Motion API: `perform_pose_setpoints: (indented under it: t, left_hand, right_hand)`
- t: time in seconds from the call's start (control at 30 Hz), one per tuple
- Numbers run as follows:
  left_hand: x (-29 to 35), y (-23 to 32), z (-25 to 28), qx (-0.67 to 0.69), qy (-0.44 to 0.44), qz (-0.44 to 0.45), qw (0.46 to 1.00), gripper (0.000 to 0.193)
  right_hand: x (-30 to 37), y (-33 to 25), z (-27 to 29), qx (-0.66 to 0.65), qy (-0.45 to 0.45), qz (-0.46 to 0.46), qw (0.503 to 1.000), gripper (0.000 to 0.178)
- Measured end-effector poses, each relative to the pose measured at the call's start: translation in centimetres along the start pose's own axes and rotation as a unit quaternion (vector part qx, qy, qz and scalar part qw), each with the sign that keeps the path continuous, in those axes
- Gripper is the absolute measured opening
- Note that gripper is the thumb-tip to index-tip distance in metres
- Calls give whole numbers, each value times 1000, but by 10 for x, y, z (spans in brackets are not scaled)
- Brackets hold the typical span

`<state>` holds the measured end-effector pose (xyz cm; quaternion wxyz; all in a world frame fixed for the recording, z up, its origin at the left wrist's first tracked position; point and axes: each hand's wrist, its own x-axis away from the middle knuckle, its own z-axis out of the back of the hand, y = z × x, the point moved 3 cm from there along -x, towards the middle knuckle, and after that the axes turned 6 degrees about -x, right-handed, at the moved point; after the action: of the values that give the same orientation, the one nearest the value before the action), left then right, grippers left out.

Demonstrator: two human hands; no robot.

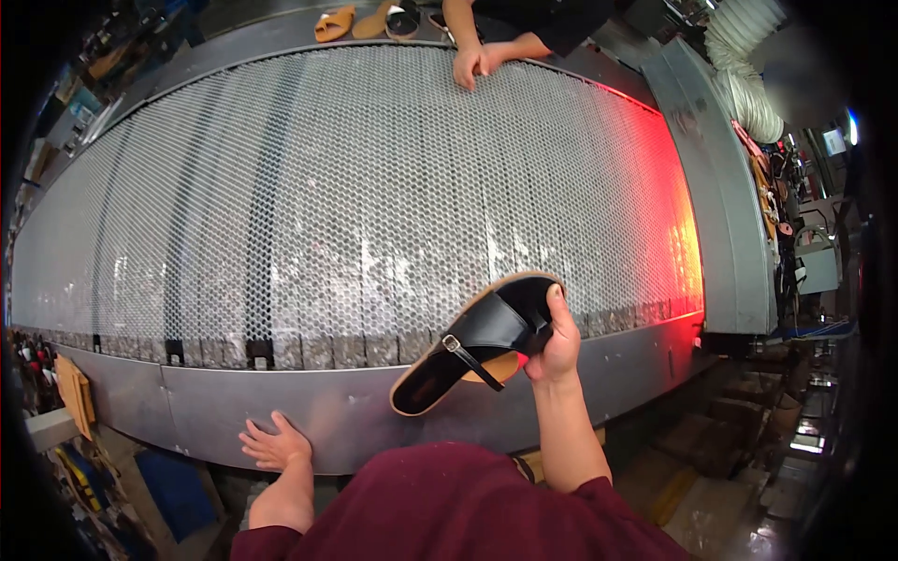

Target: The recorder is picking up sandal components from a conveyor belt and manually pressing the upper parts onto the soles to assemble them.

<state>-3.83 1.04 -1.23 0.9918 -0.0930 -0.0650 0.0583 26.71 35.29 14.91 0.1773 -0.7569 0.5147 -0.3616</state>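
Note:
A black sandal [510,323] with a tan sole edge and a small buckled strap is gripped at its toe end by my right hand [554,341]. The thumb presses on the footbed near the toe, and the other fingers are mostly hidden behind the shoe. It is held tilted above the near edge of a wide metal mesh conveyor [393,187], its heel pointing down and left. My left hand [278,443] rests on the grey metal front rail [224,397] with its fingers spread and nothing in it.
Across the conveyor, another person's hands [479,64] lean over the far edge. Tan sandals [335,24] and a black shoe [403,21] stand on the far ledge. A grey metal housing [716,187] with red-orange glow closes the right end; a white flexible duct [744,65] rises behind it.

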Motion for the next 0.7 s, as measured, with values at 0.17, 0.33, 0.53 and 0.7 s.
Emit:
perform_pose_setpoints:
  t: [0.17, 0.33, 0.53, 0.7]
  left_hand:
    - [-3, 3, -5, 3, 2, 9, 1000, 67]
    - [-4, -2, -13, -4, 15, 5, 1000, 66]
    - [-2, 2, -5, -7, -6, 13, 1000, 67]
    - [-4, -1, -9, -2, 24, 6, 1000, 66]
  right_hand:
    - [7, 1, -17, 39, -51, 16, 998, 31]
    - [10, 4, -17, 60, -72, 13, 995, 33]
    - [9, 4, -13, 35, -54, 3, 998, 31]
    - [7, 4, -13, 39, -52, -1, 998, 32]
